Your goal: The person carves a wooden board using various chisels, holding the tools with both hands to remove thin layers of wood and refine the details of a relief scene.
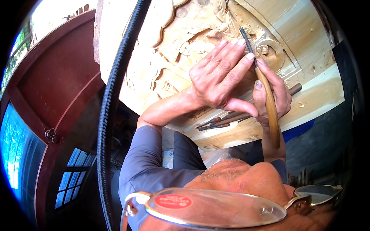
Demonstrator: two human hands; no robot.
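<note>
A wood carving chisel (271, 104), with a long wooden handle and a slim dark metal blade, stands slanted over a pale carved wooden panel (316, 61). My right hand (276, 90) is closed round its handle, thumb on one side and fingers on the other. The blade tip rests at or just over raised leaf-like relief carving (258, 42). My left hand (225, 73) lies over the carving with fingers stretched out and thumb spread. Its fingertips are beside the blade, seemingly touching it. What lies under my left palm is hidden.
Several more carving chisels (216, 124) lie on the panel near its close edge, and a wooden handle end (295, 89) sticks out beyond my right hand. A black braided cable (111, 100) crosses the left foreground. A red-brown wooden frame (50, 61) stands at left.
</note>
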